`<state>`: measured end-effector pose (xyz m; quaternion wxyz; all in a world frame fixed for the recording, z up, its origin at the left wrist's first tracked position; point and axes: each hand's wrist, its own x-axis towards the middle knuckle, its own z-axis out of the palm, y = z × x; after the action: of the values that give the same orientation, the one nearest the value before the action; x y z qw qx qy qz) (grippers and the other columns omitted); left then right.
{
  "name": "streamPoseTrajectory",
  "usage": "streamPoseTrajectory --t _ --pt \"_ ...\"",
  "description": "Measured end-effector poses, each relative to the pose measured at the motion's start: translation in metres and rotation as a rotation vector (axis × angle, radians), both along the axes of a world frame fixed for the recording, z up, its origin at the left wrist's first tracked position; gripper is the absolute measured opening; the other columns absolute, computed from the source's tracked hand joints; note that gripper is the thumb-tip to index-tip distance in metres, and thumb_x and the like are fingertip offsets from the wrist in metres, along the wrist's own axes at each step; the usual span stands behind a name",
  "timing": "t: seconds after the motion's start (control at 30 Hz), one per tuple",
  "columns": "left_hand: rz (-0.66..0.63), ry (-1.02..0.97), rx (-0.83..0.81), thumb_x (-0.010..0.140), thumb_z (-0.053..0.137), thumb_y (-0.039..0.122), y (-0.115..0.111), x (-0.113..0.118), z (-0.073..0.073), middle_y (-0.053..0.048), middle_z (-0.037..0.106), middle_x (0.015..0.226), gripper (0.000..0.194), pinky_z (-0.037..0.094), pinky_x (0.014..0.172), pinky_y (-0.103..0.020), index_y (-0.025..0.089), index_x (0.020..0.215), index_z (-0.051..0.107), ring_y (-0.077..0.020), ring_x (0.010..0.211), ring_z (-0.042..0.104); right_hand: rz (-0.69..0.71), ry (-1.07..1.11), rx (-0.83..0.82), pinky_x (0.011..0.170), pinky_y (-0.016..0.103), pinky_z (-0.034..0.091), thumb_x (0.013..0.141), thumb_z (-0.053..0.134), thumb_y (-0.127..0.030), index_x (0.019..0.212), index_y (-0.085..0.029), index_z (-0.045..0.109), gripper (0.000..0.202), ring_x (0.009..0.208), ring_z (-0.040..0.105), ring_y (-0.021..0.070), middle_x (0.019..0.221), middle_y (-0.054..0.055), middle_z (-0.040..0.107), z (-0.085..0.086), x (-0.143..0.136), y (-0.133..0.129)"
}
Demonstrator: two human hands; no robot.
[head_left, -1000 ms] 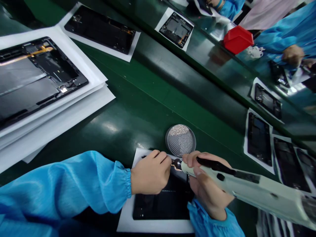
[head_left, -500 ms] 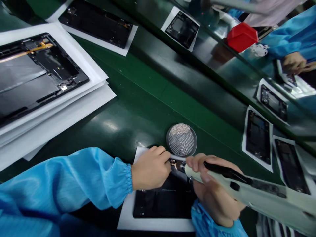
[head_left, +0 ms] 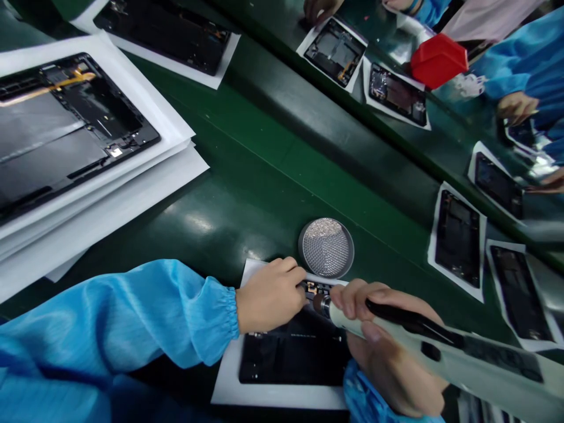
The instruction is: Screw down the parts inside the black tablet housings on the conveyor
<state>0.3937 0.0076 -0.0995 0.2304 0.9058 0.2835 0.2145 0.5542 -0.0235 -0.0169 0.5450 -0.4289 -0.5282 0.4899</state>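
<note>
My right hand (head_left: 388,341) is wrapped round a pale electric screwdriver (head_left: 440,346), its tip pointing at the upper edge of an opened black tablet (head_left: 295,358). Small gold-coloured parts show there, close to the tip. My left hand (head_left: 271,296) rests on the tablet's upper left part with its fingers curled in; what they pinch, if anything, is hidden. Under the tablet lies a white sheet (head_left: 229,382). Just beyond my hands stands a round dish (head_left: 328,249) with a dimpled bottom and tiny silvery pieces gathered at its far side.
At left, another opened tablet (head_left: 74,129) lies on a stack of white sheets (head_left: 176,135). Several tablets on white sheets, such as one tablet (head_left: 458,238), line the right side. Across the bench are a red bin (head_left: 438,60) and a co-worker's hand (head_left: 517,107).
The screwdriver tip has shifted slightly down from the tablet's upper edge, uncovering more gold-coloured parts. My left hand stays nearly in place. Across the bench, another tablet now shows beside the red bin.
</note>
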Motion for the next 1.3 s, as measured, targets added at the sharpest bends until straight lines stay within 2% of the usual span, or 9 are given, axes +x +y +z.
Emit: streamPoseTrajectory --t 0.2,0.37,0.7,1.03,1.3 --pt "0.001 0.002 -0.016 0.096 0.061 0.023 -0.0006 0.0000 0.0011 -0.009 0.060 0.089 0.026 0.042 0.070 -0.037 0.014 0.073 0.068 -0.0234 0.085 0.050 0.005 -0.004 0.001 0.072 0.041 0.051 0.086 0.061 -0.012 0.111 -0.022 0.064 0.027 0.075 0.056 0.0173 0.078 0.001 0.057 -0.0009 -0.0003 -0.0008" --pt "0.007 0.009 -0.021 0.094 0.063 0.022 -0.0010 -0.0011 0.0014 -0.009 0.061 0.093 0.017 0.044 0.071 -0.037 0.012 0.081 0.067 -0.0239 0.086 0.051 -0.003 -0.009 -0.006 0.071 0.042 0.052 0.086 0.061 -0.011 0.110 -0.022 0.065 0.027 0.075 0.056 0.0178 0.078 0.001 0.057 -0.0012 0.0005 -0.0010" --pt "-0.014 0.000 -0.127 0.095 0.058 0.021 -0.0004 -0.0032 0.0079 -0.009 0.063 0.097 0.018 0.046 0.077 -0.039 0.010 0.085 0.069 -0.0237 0.091 0.054 -0.024 0.002 0.018 0.070 0.039 0.052 0.085 0.064 -0.012 0.110 -0.023 0.066 0.027 0.073 0.056 0.0165 0.075 0.000 0.057 -0.0002 -0.0040 0.0012" --pt "0.002 -0.040 -0.100 0.094 0.057 0.018 -0.0016 -0.0028 0.0042 -0.008 0.063 0.097 0.018 0.044 0.076 -0.037 0.011 0.083 0.069 -0.0223 0.089 0.053 -0.046 -0.011 -0.015 0.070 0.039 0.052 0.084 0.068 -0.014 0.106 -0.024 0.068 0.025 0.070 0.056 0.0162 0.073 0.000 0.057 0.0011 -0.0034 0.0012" --pt "0.000 -0.054 -0.092 0.093 0.057 0.017 -0.0015 -0.0035 0.0017 -0.008 0.062 0.100 0.019 0.043 0.077 -0.037 0.011 0.081 0.070 -0.0219 0.090 0.052 -0.020 -0.003 -0.003 0.069 0.038 0.052 0.084 0.064 -0.010 0.109 -0.023 0.067 0.028 0.072 0.055 0.0159 0.075 0.000 0.056 0.0030 -0.0044 0.0017"
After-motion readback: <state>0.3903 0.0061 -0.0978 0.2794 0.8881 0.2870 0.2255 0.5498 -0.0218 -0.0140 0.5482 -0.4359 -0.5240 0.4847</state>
